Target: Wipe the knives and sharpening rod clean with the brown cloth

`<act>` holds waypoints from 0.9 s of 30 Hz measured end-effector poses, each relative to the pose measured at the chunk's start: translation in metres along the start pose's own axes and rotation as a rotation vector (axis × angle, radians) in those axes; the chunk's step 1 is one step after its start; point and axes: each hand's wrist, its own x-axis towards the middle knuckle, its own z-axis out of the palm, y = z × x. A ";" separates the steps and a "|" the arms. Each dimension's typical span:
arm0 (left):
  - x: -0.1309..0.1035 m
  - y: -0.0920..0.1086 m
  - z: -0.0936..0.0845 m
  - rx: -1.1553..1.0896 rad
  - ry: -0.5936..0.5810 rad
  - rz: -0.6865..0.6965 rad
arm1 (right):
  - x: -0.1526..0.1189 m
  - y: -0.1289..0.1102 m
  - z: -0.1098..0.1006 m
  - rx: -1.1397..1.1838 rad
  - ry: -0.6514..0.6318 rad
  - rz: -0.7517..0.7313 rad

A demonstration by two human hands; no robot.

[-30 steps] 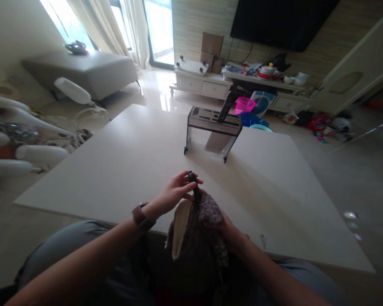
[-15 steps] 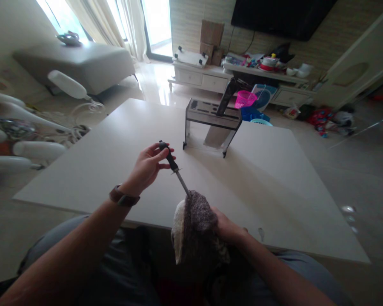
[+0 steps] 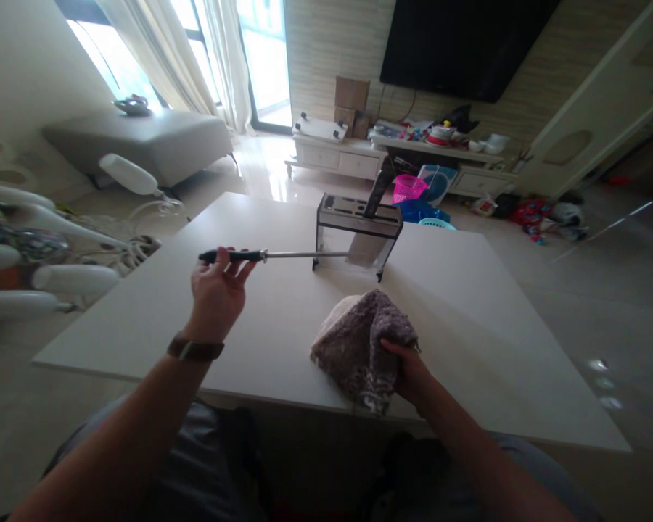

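Note:
A sharpening steel [image 3: 305, 254] with a black handle lies level in the air, its thin metal rod pointing right. The fingers of my left hand [image 3: 218, 293] are closed on its handle. A brown and cream cloth [image 3: 359, 341] hangs bunched at the front edge of the white table [image 3: 272, 333], gripped at its right side by my right hand [image 3: 411, 366]. Behind the rod stands a clear knife block [image 3: 359, 217] with a dark slotted top. One black-handled knife [image 3: 378, 190] with a wide blade is in it. The rod's tip overlaps the block in view, well away from the cloth.
White lamp-like shapes [image 3: 76, 279] crowd the left side, near the table. Beyond the table are a pink basket [image 3: 408, 188], a low white cabinet [image 3: 359, 164] with boxes, and a grey bench [image 3: 141, 141]. A black TV [image 3: 468, 47] is on the wall.
The steel has come out of the cloth, moved up and left with my left hand, and turned from slanted to level. My right hand and the cloth have moved up and right; the cloth has spread wider.

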 end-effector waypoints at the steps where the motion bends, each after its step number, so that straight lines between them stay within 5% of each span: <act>1: -0.012 -0.010 0.004 -0.023 -0.009 -0.015 | 0.002 0.000 0.003 0.073 0.018 -0.006; 6: -0.092 -0.062 0.020 0.050 -0.103 -0.096 | 0.005 -0.004 0.018 0.304 0.029 -0.061; 11: -0.147 -0.083 0.018 0.239 -0.248 -0.135 | 0.002 -0.010 0.014 0.327 0.032 -0.106; 18: -0.162 -0.079 0.016 0.526 -0.569 -0.039 | 0.003 -0.016 0.005 0.396 0.077 -0.125; 27: -0.172 -0.074 -0.005 0.452 -0.806 0.363 | 0.002 0.006 0.013 0.361 -0.006 0.007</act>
